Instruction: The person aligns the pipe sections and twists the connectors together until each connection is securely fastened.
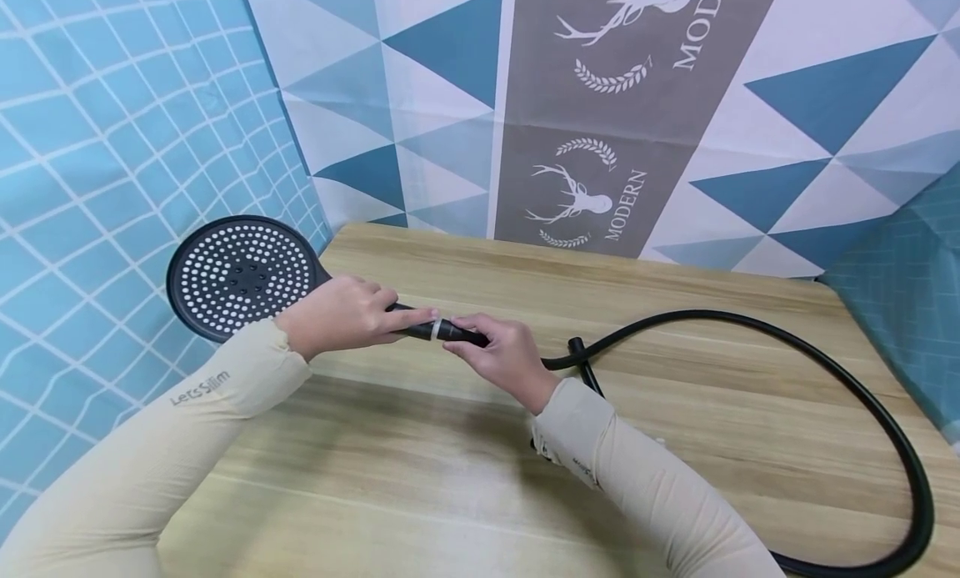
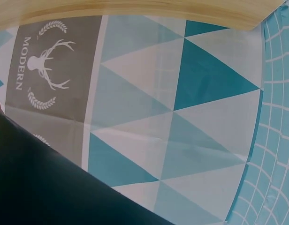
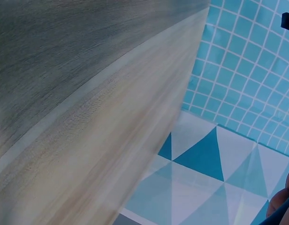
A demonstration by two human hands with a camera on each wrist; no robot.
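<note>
A black shower head [image 1: 243,278] with a round perforated face is held above the table at the left. Around its handle [image 1: 415,330] curls my left hand [image 1: 341,315], its index finger extended along it toward a pale ring [image 1: 437,329]. My right hand [image 1: 502,353] pinches the black hose end [image 1: 467,335] between thumb and fingers, right at that ring. Whether the two parts are fully joined cannot be told. The black hose [image 1: 787,340] loops away to the right. In the right wrist view, only some fingertips [image 3: 280,199] show at the lower right edge.
The wooden table [image 1: 420,478] spans the area below the hands. A short black tube [image 1: 588,369] lies under the hose, partly hidden by my right forearm. Patterned sheeting [image 1: 435,128] stands behind, with blue grid sheeting [image 1: 90,144] at the left.
</note>
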